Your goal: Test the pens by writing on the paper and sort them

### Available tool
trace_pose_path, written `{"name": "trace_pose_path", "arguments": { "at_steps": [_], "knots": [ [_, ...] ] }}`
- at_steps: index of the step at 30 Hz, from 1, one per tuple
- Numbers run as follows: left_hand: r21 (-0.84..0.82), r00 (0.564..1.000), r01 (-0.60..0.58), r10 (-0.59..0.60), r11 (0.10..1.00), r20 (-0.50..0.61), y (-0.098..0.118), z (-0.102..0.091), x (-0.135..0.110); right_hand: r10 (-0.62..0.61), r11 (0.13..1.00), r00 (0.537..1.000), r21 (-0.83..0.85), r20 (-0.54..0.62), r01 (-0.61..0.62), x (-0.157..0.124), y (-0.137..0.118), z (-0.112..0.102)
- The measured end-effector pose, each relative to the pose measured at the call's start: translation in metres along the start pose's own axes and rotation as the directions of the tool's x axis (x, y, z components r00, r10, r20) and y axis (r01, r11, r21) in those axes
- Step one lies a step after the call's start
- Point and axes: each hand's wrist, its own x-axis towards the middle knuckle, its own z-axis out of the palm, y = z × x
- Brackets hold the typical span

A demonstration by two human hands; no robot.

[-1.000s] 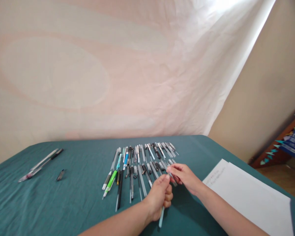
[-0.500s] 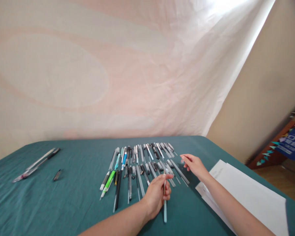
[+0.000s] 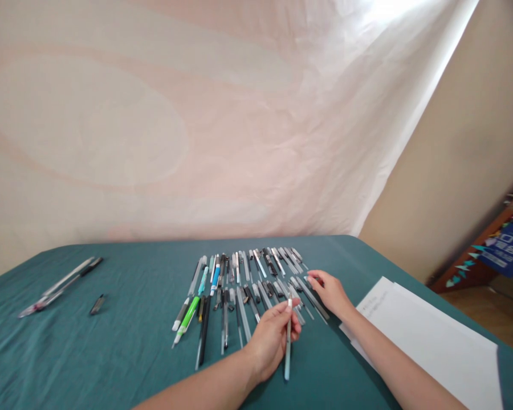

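My left hand (image 3: 275, 336) is closed around a slim pale pen (image 3: 288, 347), its tip pointing away from me and its light-blue end hanging toward the table's near side. To the right, my right hand (image 3: 330, 291) has its thumb and fingers pinched together by the right end of the pens; a small pale bit shows at the fingertips, too small to name. Two rows of pens lie side by side in front of my hands, among them a green pen (image 3: 187, 320), a blue-and-white pen (image 3: 215, 275) and a black pen (image 3: 204, 333). My left hand partly covers the near row.
White paper sheets (image 3: 436, 341) lie under and beside my right forearm. Farther left on the green tablecloth (image 3: 132, 341) are a few long pens (image 3: 64, 282) and a small dark pen cap (image 3: 96, 304). A pale curtain (image 3: 239, 142) hangs behind the table.
My right hand has shifted left, closer to the pens. The pen in my left hand has tilted slightly, its upper end now showing more clearly.
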Motion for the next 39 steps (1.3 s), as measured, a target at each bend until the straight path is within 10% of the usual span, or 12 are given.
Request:
{"name": "trace_pose_path", "arguments": {
  "at_steps": [39],
  "knots": [
    [0.028,0.999,-0.018,0.017,0.999,0.035,0.001,0.004,0.0,-0.055,0.993,0.998,-0.104,0.018,0.056,-0.001,-0.013,0.001]
  ]
}}
